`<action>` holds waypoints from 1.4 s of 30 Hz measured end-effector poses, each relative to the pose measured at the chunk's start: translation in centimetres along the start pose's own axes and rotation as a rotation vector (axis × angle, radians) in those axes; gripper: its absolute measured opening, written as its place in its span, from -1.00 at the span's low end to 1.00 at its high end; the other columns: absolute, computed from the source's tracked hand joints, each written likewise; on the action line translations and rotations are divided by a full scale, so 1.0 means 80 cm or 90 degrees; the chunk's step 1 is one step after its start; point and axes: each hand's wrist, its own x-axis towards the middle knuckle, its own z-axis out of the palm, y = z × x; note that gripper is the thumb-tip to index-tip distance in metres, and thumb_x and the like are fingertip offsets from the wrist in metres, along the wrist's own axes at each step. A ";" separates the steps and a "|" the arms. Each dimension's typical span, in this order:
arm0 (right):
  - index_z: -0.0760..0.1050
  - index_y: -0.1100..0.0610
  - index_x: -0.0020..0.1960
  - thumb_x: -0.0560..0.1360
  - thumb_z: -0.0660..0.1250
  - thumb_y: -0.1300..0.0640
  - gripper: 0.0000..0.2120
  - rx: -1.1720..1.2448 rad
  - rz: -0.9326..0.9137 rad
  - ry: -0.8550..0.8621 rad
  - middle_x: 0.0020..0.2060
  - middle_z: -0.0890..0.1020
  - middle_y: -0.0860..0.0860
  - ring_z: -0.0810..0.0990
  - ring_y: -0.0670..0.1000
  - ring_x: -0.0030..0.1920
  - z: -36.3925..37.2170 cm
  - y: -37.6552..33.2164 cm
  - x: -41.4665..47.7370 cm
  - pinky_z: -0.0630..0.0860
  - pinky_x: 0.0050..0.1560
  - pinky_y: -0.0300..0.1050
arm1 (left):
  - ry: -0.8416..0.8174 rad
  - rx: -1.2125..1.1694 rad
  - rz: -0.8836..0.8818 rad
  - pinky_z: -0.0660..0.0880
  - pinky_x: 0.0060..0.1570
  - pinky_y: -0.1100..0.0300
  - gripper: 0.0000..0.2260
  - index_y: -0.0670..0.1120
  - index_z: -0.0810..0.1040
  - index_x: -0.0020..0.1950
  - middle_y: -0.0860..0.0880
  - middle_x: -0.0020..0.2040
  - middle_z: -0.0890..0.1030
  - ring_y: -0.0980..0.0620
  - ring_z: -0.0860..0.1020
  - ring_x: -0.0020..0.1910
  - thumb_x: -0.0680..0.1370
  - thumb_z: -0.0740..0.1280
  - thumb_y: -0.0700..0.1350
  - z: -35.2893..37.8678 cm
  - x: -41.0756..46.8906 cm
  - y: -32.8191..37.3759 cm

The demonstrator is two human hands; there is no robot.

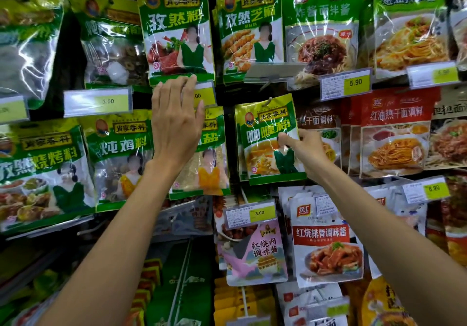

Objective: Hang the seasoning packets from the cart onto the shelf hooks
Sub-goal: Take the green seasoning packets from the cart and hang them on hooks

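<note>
Shelf [228, 128]: a dark back wall, with rows of hanging packets filling the whole view. The cart is out of view.

Green packet [265, 133] (the task item): middle row, just right of centre, slightly tilted. Its top edge is at the hook [268, 101]. I cannot tell whether the hole is over the tip yet. Judged step: threading it on.

Right hand [307, 151]: thumb and curled fingers pinch the packet's right edge at mid-height, probably so the top stays free to be steered.

Left hand [174, 123]: flat, fingers straight and together, holding nothing. Its fingertips [188, 82] are at the lower edge of the upper packet [177, 27], likely to keep it out of the way. Contact not certain.

Contents: the clear-window packet [113, 58] shows dried whole spices. The green packet is printed over, so its fill is hidden.

Yellow price tag [206, 95]: partly hidden behind the left hand.
</note>
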 end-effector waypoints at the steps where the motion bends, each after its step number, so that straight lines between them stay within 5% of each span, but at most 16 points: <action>1: 0.57 0.41 -0.02 0.54 0.36 0.08 -0.66 -0.012 -0.003 0.016 -0.01 0.64 0.30 0.59 0.29 0.05 0.002 0.003 0.004 0.52 0.10 0.10 | -0.001 0.000 0.001 0.21 0.39 -0.06 -0.62 -0.24 0.38 0.38 -0.24 0.25 0.49 -0.21 0.44 0.27 0.66 0.10 -0.05 -0.001 0.000 0.000; 4: 0.59 0.36 -0.14 0.50 0.41 0.03 -0.65 -0.070 -0.020 0.050 -0.21 0.64 0.29 0.59 0.21 -0.22 0.006 0.010 0.013 0.48 -0.19 -0.07 | -0.020 -0.004 -0.006 0.19 0.41 -0.05 -0.61 -0.24 0.38 0.39 -0.24 0.27 0.48 -0.21 0.43 0.28 0.66 0.10 -0.05 -0.004 0.001 0.001; 7: 0.59 0.24 -0.24 0.48 0.43 0.01 -0.71 -0.148 -0.044 0.086 -0.48 0.49 -0.01 0.37 -0.08 -0.48 0.006 0.013 0.010 0.26 -0.48 -0.34 | -0.042 -0.013 -0.020 0.17 0.42 -0.05 -0.60 -0.25 0.36 0.41 -0.25 0.31 0.45 -0.22 0.39 0.32 0.65 0.10 -0.05 -0.010 0.001 0.006; 11: 0.62 0.24 0.04 0.54 0.37 0.08 -0.78 -0.184 -0.104 0.148 -0.17 0.64 0.04 0.56 -0.05 -0.18 -0.018 0.016 -0.015 0.39 -0.20 -0.24 | 0.013 -0.047 0.009 0.27 0.36 -0.09 -0.65 -0.27 0.40 0.37 -0.25 0.31 0.46 -0.20 0.39 0.31 0.62 0.18 -0.16 -0.027 -0.005 0.033; 14: 0.62 0.21 0.06 0.60 0.27 0.11 -0.79 -0.191 -0.138 0.168 -0.09 0.68 0.08 0.61 -0.01 -0.09 -0.065 0.029 -0.059 0.52 -0.08 -0.11 | 0.008 -0.202 0.026 0.35 0.27 -0.08 -0.72 -0.28 0.48 0.26 -0.24 0.20 0.54 -0.16 0.43 0.23 0.60 0.19 -0.21 -0.038 -0.044 0.100; 19: 0.57 0.10 -0.04 0.64 0.21 0.07 -0.80 -0.203 -0.086 0.154 -0.29 0.61 -0.10 0.60 -0.17 -0.27 -0.172 0.094 -0.182 0.53 -0.24 -0.29 | -0.258 -0.551 -0.041 0.38 0.10 0.07 -0.72 -0.27 0.57 0.06 -0.20 0.00 0.59 -0.13 0.50 0.05 0.63 0.12 -0.14 -0.060 -0.163 0.270; 26: 0.60 0.29 -0.10 0.60 0.27 0.13 -0.75 -0.333 0.253 0.251 -0.27 0.66 0.06 0.62 -0.03 -0.23 -0.335 0.229 -0.393 0.49 -0.22 -0.27 | -0.647 -0.848 -0.158 0.38 -0.05 0.07 -0.80 -0.25 0.54 0.01 -0.16 -0.07 0.56 -0.13 0.51 -0.06 0.65 0.16 -0.19 -0.083 -0.320 0.479; 28: 0.60 0.25 -0.11 0.59 0.27 0.17 -0.80 -0.386 0.345 0.288 -0.27 0.63 0.05 0.58 0.00 -0.20 -0.369 0.265 -0.453 0.36 -0.28 -0.41 | -0.743 -0.881 -0.134 0.40 -0.05 0.01 -0.80 -0.28 0.54 0.04 -0.22 -0.07 0.58 -0.17 0.53 -0.07 0.64 0.18 -0.19 -0.091 -0.365 0.525; 31: 0.61 0.28 -0.03 0.59 0.26 0.16 -0.78 -0.414 0.517 0.410 -0.14 0.68 0.18 0.64 0.11 -0.06 -0.413 0.320 -0.553 0.48 -0.09 -0.12 | -0.901 -0.911 -0.083 0.40 -0.06 0.10 -0.78 -0.27 0.55 0.09 -0.21 -0.07 0.61 -0.15 0.55 -0.06 0.64 0.18 -0.18 -0.106 -0.434 0.592; 34: 0.59 0.29 0.00 0.61 0.23 0.14 -0.75 -0.397 0.645 0.504 -0.09 0.68 0.24 0.64 0.21 -0.03 -0.428 0.367 -0.642 0.52 -0.02 0.09 | -1.037 -0.919 -0.010 0.29 -0.27 0.26 -0.77 -0.31 0.54 0.09 -0.15 -0.24 0.53 -0.09 0.50 -0.25 0.64 0.16 -0.20 -0.121 -0.499 0.642; 39: 0.59 0.30 -0.13 0.60 0.23 0.12 -0.71 -0.458 0.813 0.583 -0.24 0.63 0.26 0.59 0.22 -0.17 -0.422 0.436 -0.744 0.30 -0.21 -0.07 | -1.211 -0.885 0.091 0.21 -0.27 0.19 -0.83 -0.29 0.50 0.02 -0.12 -0.21 0.43 -0.03 0.40 -0.23 0.64 0.18 -0.22 -0.146 -0.621 0.700; 42: 0.56 0.38 -0.10 0.61 0.22 0.17 -0.71 -0.432 0.868 0.600 -0.21 0.61 0.32 0.58 0.24 -0.16 -0.414 0.477 -0.782 0.40 -0.19 0.03 | -1.348 -0.792 0.097 0.30 -0.21 0.09 -0.88 -0.27 0.48 -0.01 -0.24 -0.13 0.47 -0.15 0.49 -0.13 0.62 0.19 -0.25 -0.159 -0.692 0.719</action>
